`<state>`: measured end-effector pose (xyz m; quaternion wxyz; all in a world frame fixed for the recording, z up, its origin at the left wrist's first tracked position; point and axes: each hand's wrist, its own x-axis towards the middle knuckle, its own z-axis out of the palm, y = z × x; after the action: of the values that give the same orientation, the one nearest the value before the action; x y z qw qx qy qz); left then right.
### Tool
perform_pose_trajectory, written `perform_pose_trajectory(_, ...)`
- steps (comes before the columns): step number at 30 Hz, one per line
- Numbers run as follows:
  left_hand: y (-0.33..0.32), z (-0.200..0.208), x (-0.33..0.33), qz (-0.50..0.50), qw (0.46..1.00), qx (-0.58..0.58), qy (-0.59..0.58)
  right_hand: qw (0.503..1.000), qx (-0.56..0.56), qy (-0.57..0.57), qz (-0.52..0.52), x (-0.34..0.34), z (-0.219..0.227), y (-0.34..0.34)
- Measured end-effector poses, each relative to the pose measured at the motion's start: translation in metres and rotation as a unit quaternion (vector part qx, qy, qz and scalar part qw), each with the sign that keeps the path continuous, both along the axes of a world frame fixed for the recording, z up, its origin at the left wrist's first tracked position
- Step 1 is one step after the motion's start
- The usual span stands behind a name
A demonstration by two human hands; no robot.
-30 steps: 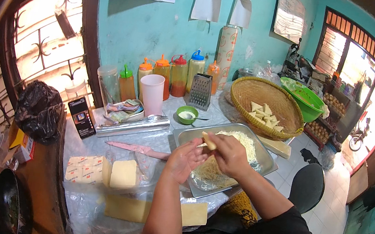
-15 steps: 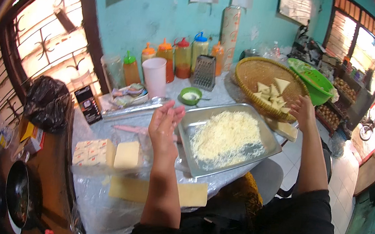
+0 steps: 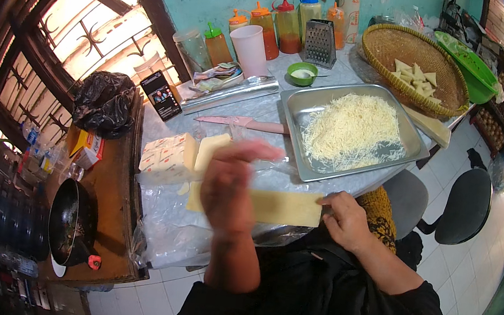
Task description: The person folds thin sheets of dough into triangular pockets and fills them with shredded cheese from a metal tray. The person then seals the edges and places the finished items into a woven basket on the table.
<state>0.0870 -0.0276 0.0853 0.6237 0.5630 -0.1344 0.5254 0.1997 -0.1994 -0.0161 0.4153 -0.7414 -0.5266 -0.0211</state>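
Note:
A long, pale yellow strip of dough (image 3: 283, 208) lies flat along the table's near edge. At its right end is my right hand (image 3: 347, 221), fingers bent and closed on the strip's edge. My left hand (image 3: 231, 186) hovers over the left part of the strip, smeared by motion, so its grip is unclear. It covers part of the dough and of a cut cheese piece (image 3: 210, 150). Left of that sits a partly wrapped cheese block (image 3: 169, 151). Beyond the strip, a metal tray (image 3: 306, 171) holds a heap of grated cheese (image 3: 355, 129). A pink knife (image 3: 243, 123) lies left of the tray.
Folded triangular pastries (image 3: 416, 80) rest in a woven basket (image 3: 395, 42) at the back right, beside a green basin (image 3: 482, 90). A grater (image 3: 321, 43), small green bowl (image 3: 302, 75), pink cup (image 3: 251, 52) and several sauce bottles line the back. A phone (image 3: 161, 95) stands left.
My right hand has come from beside the basket down to the dough strip's right end. My left hand has moved nearer, over the strip. The view has turned down and left.

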Motion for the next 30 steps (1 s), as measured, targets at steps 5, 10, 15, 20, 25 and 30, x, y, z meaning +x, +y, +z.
perform_pose_trajectory(5, -0.03, -0.069, -0.016, 0.145, 0.888, 0.314, 0.302, 0.987, -0.116, 0.107, -0.04, -0.003, -0.034, -0.014)
perform_pose_trajectory(10, -0.044, -0.109, -0.029, 0.161, 0.856, 0.356, 0.338, 0.883, -0.083, 0.461, 0.033, -0.005, -0.051, -0.014)
perform_pose_trajectory(15, -0.044, -0.116, -0.023, 0.185, 0.83, 0.389, 0.354, 0.817, 0.015, 0.566, 0.112, -0.009, -0.045, -0.014)
perform_pose_trajectory(20, -0.042, -0.115, -0.015, 0.191, 0.836, 0.384, 0.342, 0.843, 0.067, 0.526, 0.088, -0.019, -0.05, -0.004)
perform_pose_trajectory(25, -0.04, -0.115, -0.012, 0.184, 0.85, 0.346, 0.352, 0.899, 0.072, 0.423, 0.087, -0.018, -0.058, -0.002)
perform_pose_trajectory(30, -0.039, -0.113, -0.011, 0.178, 0.853, 0.326, 0.366, 0.901, 0.056, 0.422, 0.084, -0.017, -0.053, -0.002)
